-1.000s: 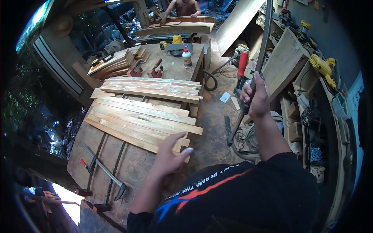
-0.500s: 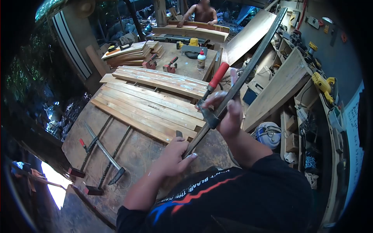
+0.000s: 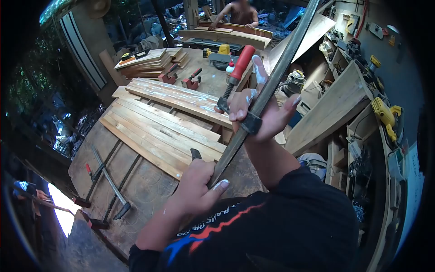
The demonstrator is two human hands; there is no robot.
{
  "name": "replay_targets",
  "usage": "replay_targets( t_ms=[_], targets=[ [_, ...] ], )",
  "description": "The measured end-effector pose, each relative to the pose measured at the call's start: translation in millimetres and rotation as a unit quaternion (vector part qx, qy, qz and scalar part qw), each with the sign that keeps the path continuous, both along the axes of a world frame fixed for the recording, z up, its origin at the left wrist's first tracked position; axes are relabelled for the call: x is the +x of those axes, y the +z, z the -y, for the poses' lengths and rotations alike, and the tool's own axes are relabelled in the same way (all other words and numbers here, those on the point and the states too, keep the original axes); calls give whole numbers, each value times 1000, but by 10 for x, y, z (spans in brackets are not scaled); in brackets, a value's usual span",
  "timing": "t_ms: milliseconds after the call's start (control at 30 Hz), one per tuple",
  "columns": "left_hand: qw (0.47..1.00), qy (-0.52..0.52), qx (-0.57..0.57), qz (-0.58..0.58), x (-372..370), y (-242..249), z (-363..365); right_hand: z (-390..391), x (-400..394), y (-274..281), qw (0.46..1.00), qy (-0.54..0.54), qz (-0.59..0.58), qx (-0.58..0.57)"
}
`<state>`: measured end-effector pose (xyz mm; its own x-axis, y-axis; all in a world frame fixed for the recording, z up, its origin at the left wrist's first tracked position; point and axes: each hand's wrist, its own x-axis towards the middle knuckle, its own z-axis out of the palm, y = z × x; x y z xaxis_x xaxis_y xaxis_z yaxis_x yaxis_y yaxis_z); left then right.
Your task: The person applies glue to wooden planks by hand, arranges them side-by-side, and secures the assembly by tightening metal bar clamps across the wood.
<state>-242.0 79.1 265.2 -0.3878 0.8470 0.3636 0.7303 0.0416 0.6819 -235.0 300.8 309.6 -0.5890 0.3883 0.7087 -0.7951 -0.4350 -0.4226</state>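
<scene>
A long bar clamp [image 3: 286, 59] slants across in front of me, its far end rising to the top edge of the view. My left hand [image 3: 198, 183] is closed round the lower end of the bar, where a dark jaw tip sticks out past the knuckles. Higher up, my right hand [image 3: 267, 111] holds the clamp at its sliding jaw [image 3: 250, 123], some fingers curled over it, the index finger and thumb stretched out. The red handle [image 3: 244, 61] with its screw points upward. Whitish smears mark my fingers. Below lie edge-to-edge wooden boards [image 3: 158, 129].
Another bar clamp [image 3: 108, 174] lies across clamp bars on the worktable [image 3: 149, 199]. Farther back are glue-smeared boards [image 3: 176, 97], small red clamps [image 3: 192, 81], a glue bottle [image 3: 230, 69] and stacked planks [image 3: 145, 63]. A person [image 3: 240, 16] works behind. Shelves with tools line the right.
My right hand and the sliding jaw have moved up, and the red handle stands higher. The bar is tilted more steeply. My left hand has shifted slightly left, still on the lower end.
</scene>
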Motion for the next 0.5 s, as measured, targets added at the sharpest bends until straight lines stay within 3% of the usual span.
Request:
replay_targets(
  t_ms=[33,133,233,333,500],
  targets=[
    [1000,-8,-1,17,-69,81,-169,-211,-16,43,999,43,-4,-30],
    [1000,-1,-17,11,-160,160,-650,-657,-60,58,999,-1,-34,-33],
    [998,-9,-14,-62,-142,217,-1046,-1241,-118,35,992,119,-47,25],
    [1000,-12,-12,-4,-138,281,-1359,-1534,-211,82,992,111,-64,2],
    [993,58,-12,-107,-178,346,-1808,-1993,-463,291,982,155,-107,13]
  ],
)
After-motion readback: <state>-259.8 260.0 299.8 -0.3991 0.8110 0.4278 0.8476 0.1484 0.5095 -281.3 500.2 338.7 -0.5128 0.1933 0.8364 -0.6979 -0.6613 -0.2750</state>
